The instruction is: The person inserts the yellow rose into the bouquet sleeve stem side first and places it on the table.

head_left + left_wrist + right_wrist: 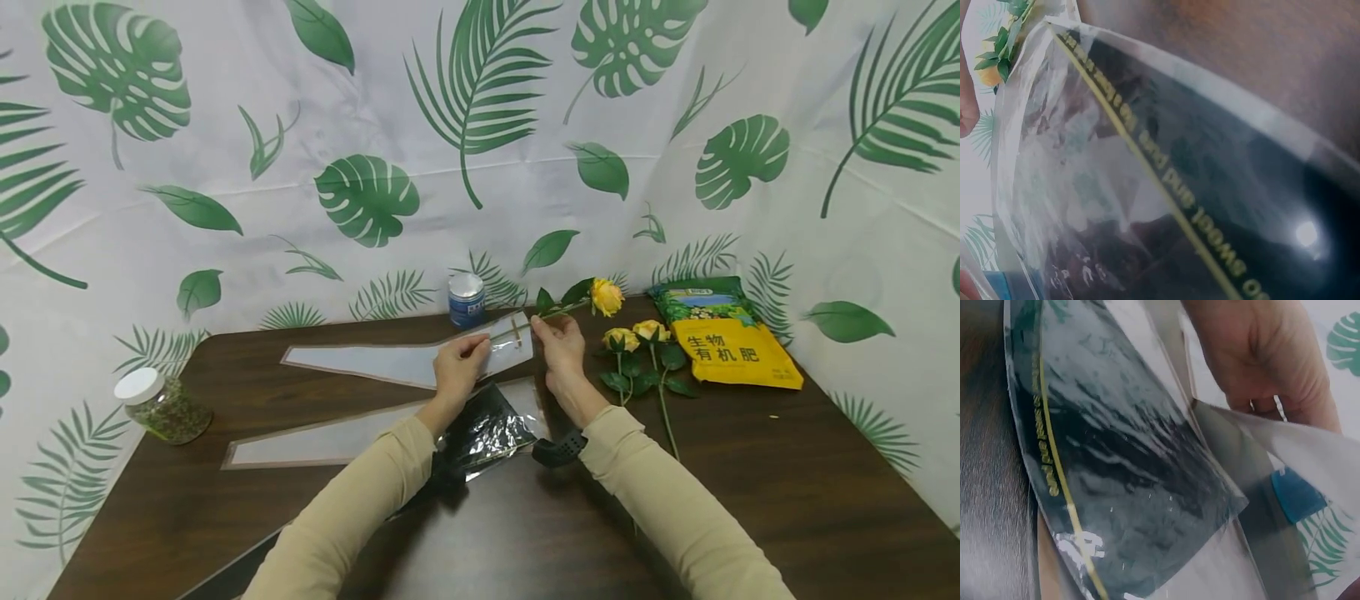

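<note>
My left hand (457, 371) pinches the upper edge of a long tapered flower sleeve (360, 360), which is pale with a gold mark near its wide end. My right hand (562, 346) pinches the same wide end at its corner. A yellow rose (606, 297) lies just behind the right fingers; whether they touch its stem is unclear. Below the hands is a glossy black and clear sleeve (491, 429), whose yellow line and lettering show in the left wrist view. In the right wrist view, a hand (1266, 356) is beside the raised clear film (1310, 444).
Two more yellow roses (636, 335) lie right of the hands, beside a yellow and green fertilizer bag (727, 337). A blue can (467, 300) stands at the back. At the left, a white-lidded jar (165, 408) lies tilted. Another pale sleeve (315, 437) lies nearer on the dark table (795, 483).
</note>
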Demonstrator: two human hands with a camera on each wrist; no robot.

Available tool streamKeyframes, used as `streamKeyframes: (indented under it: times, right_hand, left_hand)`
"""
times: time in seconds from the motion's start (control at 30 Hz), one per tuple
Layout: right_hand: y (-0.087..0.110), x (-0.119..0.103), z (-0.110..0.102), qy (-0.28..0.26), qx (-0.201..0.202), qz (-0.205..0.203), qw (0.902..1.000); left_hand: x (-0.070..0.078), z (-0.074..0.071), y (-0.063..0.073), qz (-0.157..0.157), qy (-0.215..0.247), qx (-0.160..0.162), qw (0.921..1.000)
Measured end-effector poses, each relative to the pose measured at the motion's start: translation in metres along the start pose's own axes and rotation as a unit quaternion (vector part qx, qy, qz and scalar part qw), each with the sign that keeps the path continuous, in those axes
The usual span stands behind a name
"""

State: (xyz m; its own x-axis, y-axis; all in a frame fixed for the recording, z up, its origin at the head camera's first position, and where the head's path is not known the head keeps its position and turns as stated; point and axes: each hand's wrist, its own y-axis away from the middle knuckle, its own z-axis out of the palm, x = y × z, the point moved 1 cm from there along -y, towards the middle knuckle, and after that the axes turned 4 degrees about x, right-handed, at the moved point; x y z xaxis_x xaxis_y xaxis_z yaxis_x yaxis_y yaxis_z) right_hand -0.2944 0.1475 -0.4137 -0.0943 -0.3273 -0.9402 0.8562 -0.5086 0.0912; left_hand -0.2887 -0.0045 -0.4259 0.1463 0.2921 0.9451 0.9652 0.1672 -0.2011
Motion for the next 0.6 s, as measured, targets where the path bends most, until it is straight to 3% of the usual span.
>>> streamKeyframes:
  times: [0.23,0.37,0.5,0.6]
  right_hand:
    - [-0.003,-0.002,-0.005,-0.025,-0.008,-0.028,0.9993]
    - [-0.005,-0.005,-0.006,-0.053,-0.055,0.004,0.9971]
    - [-0.006,-0.009,-0.006,-0.113,-0.105,0.05,0.9868]
    - [-0.007,-0.01,-0.008,-0.125,-0.112,0.049,0.9845]
  left_hand:
    - [-0.001,-0.001,0.001,-0.012,0.003,0.005,0.9999]
    - [-0.002,0.0,0.0,-0.017,0.008,0.009,0.9998]
    - [-0.001,0.0,0.0,-0.025,0.024,0.011,0.9993]
    - [0.001,0.0,0.001,-0.029,0.029,0.013,0.9991]
